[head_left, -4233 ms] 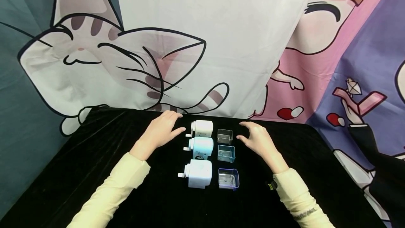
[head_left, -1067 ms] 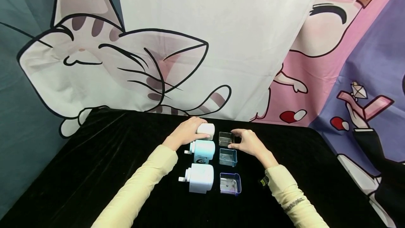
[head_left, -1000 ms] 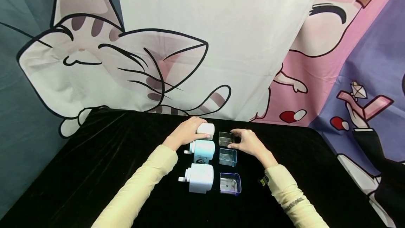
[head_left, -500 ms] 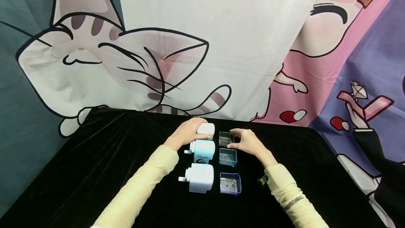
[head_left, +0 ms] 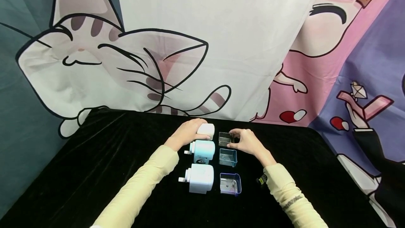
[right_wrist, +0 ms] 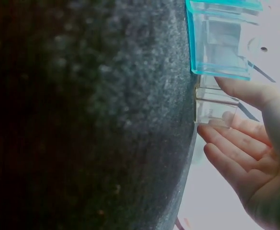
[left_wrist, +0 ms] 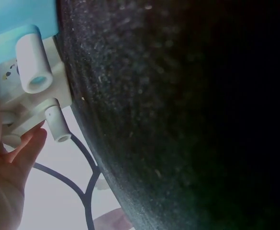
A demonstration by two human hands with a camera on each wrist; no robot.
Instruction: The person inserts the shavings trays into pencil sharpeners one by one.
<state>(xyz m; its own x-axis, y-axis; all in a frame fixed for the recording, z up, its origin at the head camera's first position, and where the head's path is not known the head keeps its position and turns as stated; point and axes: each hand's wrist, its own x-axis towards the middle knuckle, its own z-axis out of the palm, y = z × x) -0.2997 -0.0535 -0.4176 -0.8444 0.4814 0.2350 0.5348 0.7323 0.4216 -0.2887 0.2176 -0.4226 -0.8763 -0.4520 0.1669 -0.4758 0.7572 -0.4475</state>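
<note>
In the head view my left hand [head_left: 186, 133] grips the white crank pencil sharpener [head_left: 207, 130] from its left, thumb in front. Its crank knob [left_wrist: 57, 125] shows in the left wrist view. Across a narrow gap, my right hand [head_left: 248, 141] pinches the clear smoky shavings drawer [head_left: 224, 143] by its right end, between thumb and fingers. Nearer me stand a light blue sharpener [head_left: 204, 148] with a panda print and a pale lavender sharpener [head_left: 201, 178]. Beside them lie a blue clear drawer [head_left: 228, 161] and a purple-rimmed clear drawer [head_left: 230, 190].
Black velvety cloth [head_left: 126, 185] covers the table. Behind it hangs a cartoon cat backdrop [head_left: 177, 10], reaching down to the table's far edge. The blue sharpener stands close to my left wrist.
Since the earliest frame both hands have come inward, the left onto the white sharpener, the right onto the smoky drawer. Over the last second the right hand and drawer have shifted very slightly left.
</note>
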